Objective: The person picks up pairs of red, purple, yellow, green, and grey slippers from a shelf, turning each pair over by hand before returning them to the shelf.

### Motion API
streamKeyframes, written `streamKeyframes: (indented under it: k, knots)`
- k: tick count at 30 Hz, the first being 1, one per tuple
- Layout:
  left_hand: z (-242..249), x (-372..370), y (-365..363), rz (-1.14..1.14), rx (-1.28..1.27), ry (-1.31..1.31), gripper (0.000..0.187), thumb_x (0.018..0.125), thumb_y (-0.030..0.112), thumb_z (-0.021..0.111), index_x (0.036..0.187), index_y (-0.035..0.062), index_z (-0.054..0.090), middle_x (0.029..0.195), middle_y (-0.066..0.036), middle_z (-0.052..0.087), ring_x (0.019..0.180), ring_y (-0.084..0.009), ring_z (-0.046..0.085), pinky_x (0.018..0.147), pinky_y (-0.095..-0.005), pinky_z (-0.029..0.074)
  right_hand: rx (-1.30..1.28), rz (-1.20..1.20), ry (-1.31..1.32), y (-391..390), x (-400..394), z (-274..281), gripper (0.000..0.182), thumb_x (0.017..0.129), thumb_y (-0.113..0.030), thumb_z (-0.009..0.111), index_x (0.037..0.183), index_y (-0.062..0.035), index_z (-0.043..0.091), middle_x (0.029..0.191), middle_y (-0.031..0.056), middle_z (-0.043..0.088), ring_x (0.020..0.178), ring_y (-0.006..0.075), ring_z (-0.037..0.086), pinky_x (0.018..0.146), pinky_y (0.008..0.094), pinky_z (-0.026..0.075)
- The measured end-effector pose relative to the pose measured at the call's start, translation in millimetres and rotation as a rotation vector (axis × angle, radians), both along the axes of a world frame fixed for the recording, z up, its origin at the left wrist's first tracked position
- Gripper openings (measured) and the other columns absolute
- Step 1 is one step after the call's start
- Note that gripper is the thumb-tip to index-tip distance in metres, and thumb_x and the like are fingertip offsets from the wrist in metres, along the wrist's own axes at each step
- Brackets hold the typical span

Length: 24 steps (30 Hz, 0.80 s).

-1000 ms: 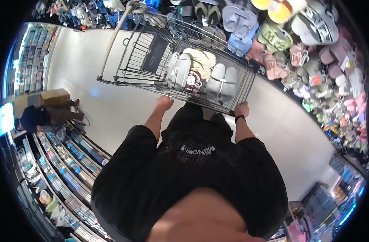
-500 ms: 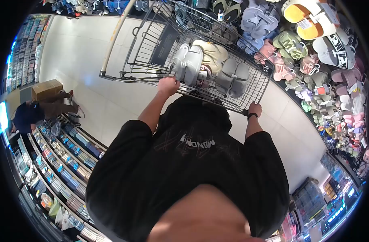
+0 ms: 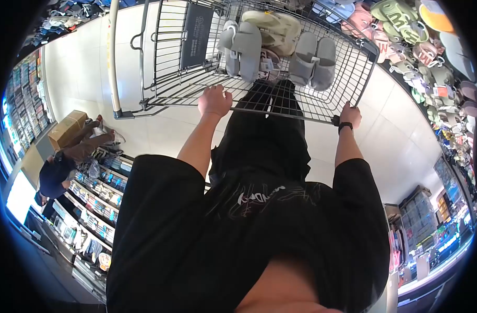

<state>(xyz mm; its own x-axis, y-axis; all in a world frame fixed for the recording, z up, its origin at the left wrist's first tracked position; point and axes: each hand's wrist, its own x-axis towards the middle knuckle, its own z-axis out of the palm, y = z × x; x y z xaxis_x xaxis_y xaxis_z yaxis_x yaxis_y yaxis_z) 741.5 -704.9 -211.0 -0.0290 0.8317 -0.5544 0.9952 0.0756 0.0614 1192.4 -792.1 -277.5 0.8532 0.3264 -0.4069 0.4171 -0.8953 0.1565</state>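
A wire shopping cart [image 3: 366, 78] stands in front of me, with two grey pairs of slides [image 3: 242, 49] [image 3: 312, 62], a cream pair [image 3: 272, 32] and a partly hidden pinkish pair [image 3: 270, 65] in its basket. My left hand [image 3: 215, 100] is over the cart's near rim, its thumb and fingers apart and nothing held. At the basket's near right corner, my right hand [image 3: 350, 115], with a dark band on the wrist, is closed around the rim.
Racks of colourful slippers [image 3: 442, 75] line the upper right. At the left, a person [image 3: 58, 175] bends beside a cardboard box [image 3: 68, 130] near shelves of packaged goods [image 3: 97, 201]. A pale tiled floor [image 3: 82, 68] runs beyond the cart. Lit displays [image 3: 442, 245] stand lower right.
The cart has turned and shifted slightly in view, and its slides sit higher up. My left hand has loosened from the rim. My right hand has moved right with the cart's corner.
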Motion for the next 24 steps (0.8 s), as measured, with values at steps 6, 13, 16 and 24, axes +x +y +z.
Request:
streamKeyframes:
  k: [6, 13, 16, 24]
  knots:
    - [0.8, 1.6, 0.1, 0.017, 0.002, 0.019, 0.031, 0.083, 0.035, 0.053, 0.100, 0.0119, 0.065, 0.099, -0.008, 0.068, 0.099, -0.0270, 0.062, 0.081, -0.0426, 0.050, -0.022, 0.001, -0.038, -4.3, 6.7, -11.4, 0.045, 0.081, -0.053, 0.057, 0.090, -0.0113, 0.073, 0.093, 0.0144, 0.072, 0.088, 0.0320, 0.069, 0.076, 0.0446, 0.055]
    - [3.8, 6.7, 7.7, 0.015, -0.123, 0.107, 0.036, 0.083, 0.037, 0.052, 0.106, 0.0121, 0.065, 0.109, -0.009, 0.067, 0.102, -0.0272, 0.062, 0.087, -0.0407, 0.049, -0.006, -0.038, -0.016, -6.5, 6.6, -12.2, 0.044, 0.081, -0.052, 0.058, 0.090, -0.0119, 0.073, 0.092, 0.0128, 0.072, 0.088, 0.0307, 0.069, 0.077, 0.0442, 0.054]
    - [7.2, 10.2, 10.8, 0.035, -0.162, 0.146, 0.037, 0.082, 0.038, 0.053, 0.107, 0.0126, 0.065, 0.110, -0.009, 0.067, 0.102, -0.0278, 0.063, 0.088, -0.0404, 0.050, -0.020, -0.036, -0.013, -5.6, 6.1, -12.1, 0.044, 0.081, -0.052, 0.058, 0.090, -0.0119, 0.073, 0.092, 0.0130, 0.072, 0.088, 0.0306, 0.069, 0.076, 0.0434, 0.054]
    - [6.5, 9.9, 12.5, 0.044, -0.210, 0.183, 0.038, 0.081, 0.039, 0.053, 0.107, 0.0147, 0.065, 0.108, -0.010, 0.068, 0.100, -0.0287, 0.065, 0.087, -0.0400, 0.051, -0.035, -0.048, 0.020, -4.2, 3.4, -5.7, 0.046, 0.082, -0.051, 0.057, 0.091, -0.0096, 0.074, 0.094, 0.0145, 0.071, 0.090, 0.0319, 0.068, 0.080, 0.0436, 0.053]
